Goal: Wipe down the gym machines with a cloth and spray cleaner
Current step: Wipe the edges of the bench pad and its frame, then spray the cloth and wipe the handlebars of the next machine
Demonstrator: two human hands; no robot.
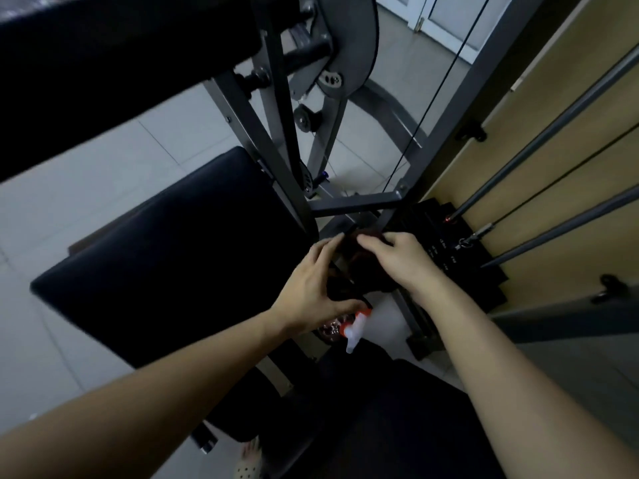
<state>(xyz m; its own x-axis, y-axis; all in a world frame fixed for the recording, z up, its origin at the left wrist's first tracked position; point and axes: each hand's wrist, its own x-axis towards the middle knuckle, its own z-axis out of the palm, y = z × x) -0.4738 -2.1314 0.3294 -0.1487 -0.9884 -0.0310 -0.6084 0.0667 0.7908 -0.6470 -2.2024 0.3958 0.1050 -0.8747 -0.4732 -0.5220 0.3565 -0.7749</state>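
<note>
- Dark cloth bunched over frame, beside seat.
- Gripped by left hand and right hand, fingers curled in.
- Spray just under left hand, nearer that one.

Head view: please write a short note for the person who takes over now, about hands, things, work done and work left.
Left hand: holds the dark cloth from the left.
Right hand: holds the same cloth from the right, near the weight stack.
Spray bottle: right below the left hand; held or not, unclear.
Done: not visible which parts are wiped.
Left: probably seat pad and grey frame.
</note>
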